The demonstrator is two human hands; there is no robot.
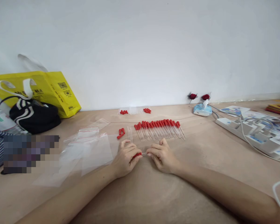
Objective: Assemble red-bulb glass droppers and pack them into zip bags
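My left hand (128, 157) pinches a red rubber bulb (137, 154) near the middle of the table. From the bulb a clear glass tube (144, 153) runs to the right, and the fingers of my right hand (162, 157) are closed on it. Bulb and tube meet end to end between my hands. Just beyond lie a few loose red bulbs (120, 133) and some bare clear tubes (130, 133). A long row of droppers (160, 129), each a red bulb on a clear tube, lies behind my right hand.
Clear zip bags (96, 149) lie spread on the left. At the back is a bag (134, 110) with red bulbs on it. A yellow tote (60, 93) and black pouch (35, 113) stand far left. Tissues (202, 109) and a white power strip (252, 137) with cables are right.
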